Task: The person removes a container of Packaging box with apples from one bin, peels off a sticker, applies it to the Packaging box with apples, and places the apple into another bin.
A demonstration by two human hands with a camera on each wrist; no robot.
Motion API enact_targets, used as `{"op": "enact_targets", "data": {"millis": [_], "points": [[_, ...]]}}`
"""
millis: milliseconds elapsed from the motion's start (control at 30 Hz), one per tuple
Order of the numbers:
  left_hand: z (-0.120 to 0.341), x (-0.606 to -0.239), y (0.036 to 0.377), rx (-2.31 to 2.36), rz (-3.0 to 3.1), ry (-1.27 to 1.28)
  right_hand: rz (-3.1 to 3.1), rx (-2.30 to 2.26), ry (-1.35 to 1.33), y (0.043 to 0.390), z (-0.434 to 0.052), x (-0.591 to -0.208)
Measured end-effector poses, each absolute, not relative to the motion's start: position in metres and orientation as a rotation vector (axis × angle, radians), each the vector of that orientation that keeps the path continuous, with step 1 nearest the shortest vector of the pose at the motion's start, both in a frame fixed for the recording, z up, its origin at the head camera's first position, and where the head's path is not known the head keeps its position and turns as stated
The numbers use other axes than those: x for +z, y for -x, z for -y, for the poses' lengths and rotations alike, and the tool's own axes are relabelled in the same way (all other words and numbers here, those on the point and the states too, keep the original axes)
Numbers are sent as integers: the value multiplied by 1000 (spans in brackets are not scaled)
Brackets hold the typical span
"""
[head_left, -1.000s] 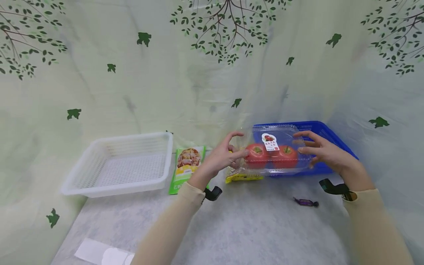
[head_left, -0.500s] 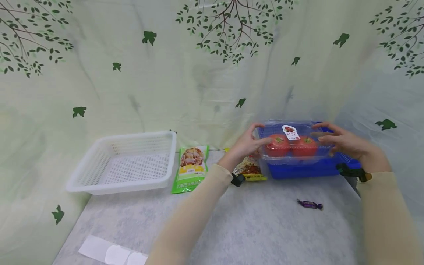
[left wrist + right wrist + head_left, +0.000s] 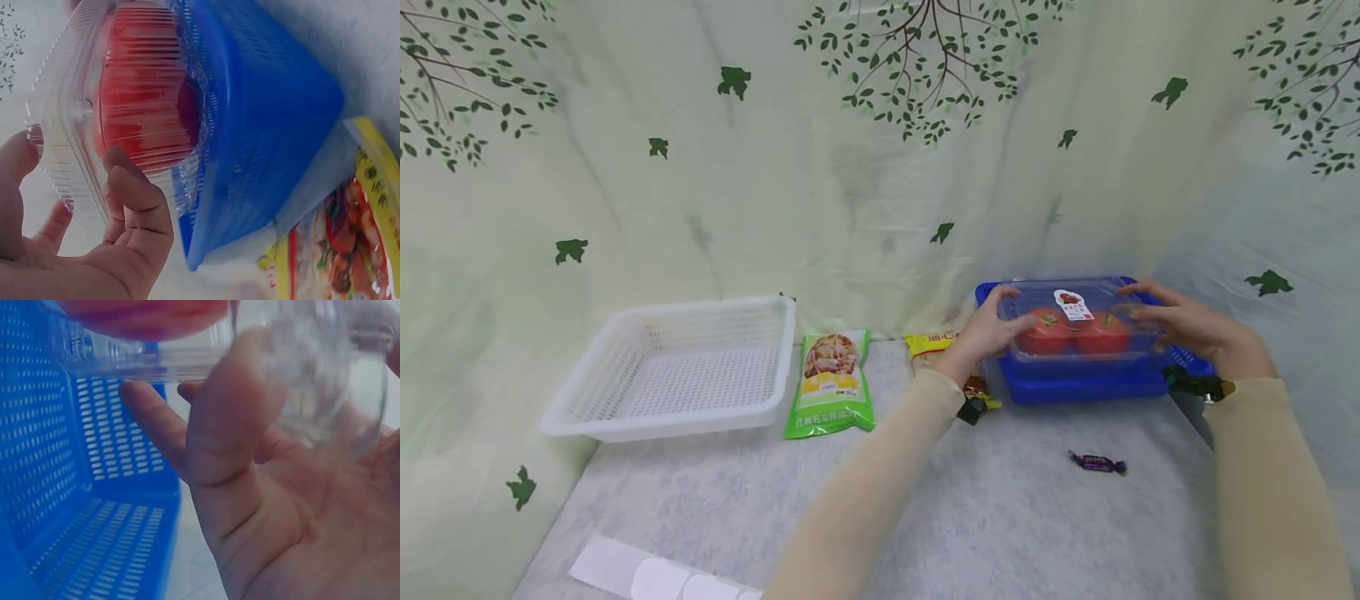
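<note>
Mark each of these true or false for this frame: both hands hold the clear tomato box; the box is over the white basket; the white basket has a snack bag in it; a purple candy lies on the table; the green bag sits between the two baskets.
1. Both the left hand and the right hand hold the clear tomato box. True.
2. The box is over the white basket. False: it is over the blue basket.
3. The white basket holds a snack bag. False: nothing shows inside it.
4. A purple candy lies on the table. True.
5. The green bag lies between the two baskets. True.
</note>
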State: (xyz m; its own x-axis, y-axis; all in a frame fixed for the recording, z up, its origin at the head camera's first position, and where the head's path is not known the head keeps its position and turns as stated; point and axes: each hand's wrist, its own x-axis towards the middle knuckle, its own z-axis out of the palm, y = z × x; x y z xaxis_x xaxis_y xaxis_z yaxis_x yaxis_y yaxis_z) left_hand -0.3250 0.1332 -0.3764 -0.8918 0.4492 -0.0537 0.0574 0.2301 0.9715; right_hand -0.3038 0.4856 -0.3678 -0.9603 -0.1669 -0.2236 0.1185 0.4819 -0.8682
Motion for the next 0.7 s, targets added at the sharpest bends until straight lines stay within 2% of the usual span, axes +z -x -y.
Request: {"op": "enact_targets", "data": {"millis": [500,700], "points": [[-164,-389,315,1410,-2499,-350,-2397,-1475,-50,323,-501,-397],[-174,-392,315,1083,-2749,-371,-2379,-1500,-109,326,-501,-402]]}}
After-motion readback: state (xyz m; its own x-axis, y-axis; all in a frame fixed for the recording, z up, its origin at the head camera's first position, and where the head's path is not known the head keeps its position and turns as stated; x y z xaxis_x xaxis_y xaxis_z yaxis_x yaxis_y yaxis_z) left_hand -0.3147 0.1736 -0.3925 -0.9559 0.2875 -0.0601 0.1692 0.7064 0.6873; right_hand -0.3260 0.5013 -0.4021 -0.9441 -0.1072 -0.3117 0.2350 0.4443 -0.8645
